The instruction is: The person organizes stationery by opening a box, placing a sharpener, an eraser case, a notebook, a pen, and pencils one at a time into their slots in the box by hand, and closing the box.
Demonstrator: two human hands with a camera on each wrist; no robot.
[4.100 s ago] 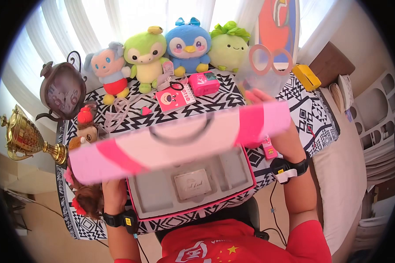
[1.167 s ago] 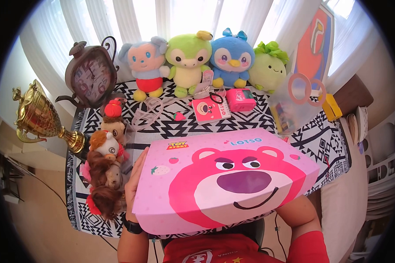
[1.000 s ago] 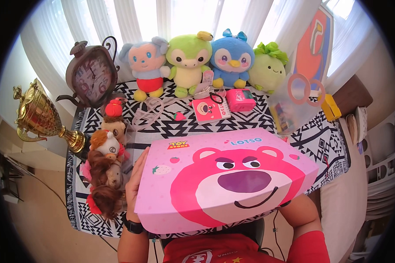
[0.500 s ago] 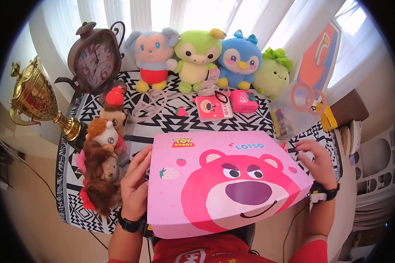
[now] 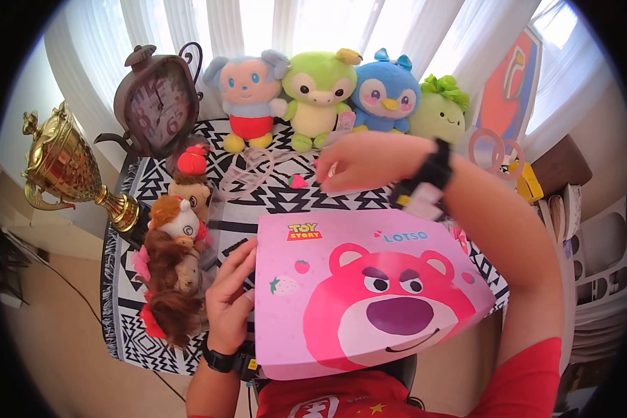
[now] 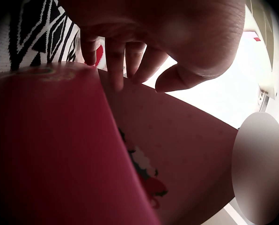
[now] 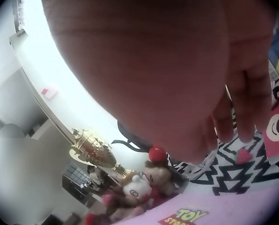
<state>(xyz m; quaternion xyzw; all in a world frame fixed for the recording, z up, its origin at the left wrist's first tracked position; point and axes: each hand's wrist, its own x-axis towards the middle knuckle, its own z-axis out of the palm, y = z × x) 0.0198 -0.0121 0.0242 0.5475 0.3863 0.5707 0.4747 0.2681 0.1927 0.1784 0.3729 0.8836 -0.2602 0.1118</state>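
Note:
A pink gift box (image 5: 369, 292) with a bear face on its lid lies closed in front of the person. Against its left side rests my left hand (image 5: 231, 299), fingers fairly straight; the left wrist view shows the fingertips at the box wall (image 6: 177, 136). My right hand (image 5: 369, 161) reaches across above the far edge of the box, its fingers pointing left and down, holding nothing. Near its fingertips lies a small strawberry-shaped piece (image 5: 297, 182). In the right wrist view a bear-face notebook (image 7: 276, 129) lies beside those fingers; in the head view the hand hides it.
Plush toys stand along the back, among them a blue penguin (image 5: 386, 97). A teapot-shaped clock (image 5: 157, 104), gold trophy (image 5: 66, 164) and small dolls (image 5: 174, 265) fill the left. Looped clear straps (image 5: 249, 171) lie behind the box, a yellow object (image 5: 528, 182) at right.
The lid, earlier held tilted over the open box with its grey insert, now covers it. My right hand has left the box's right side and swung forward and left. The left hand stays.

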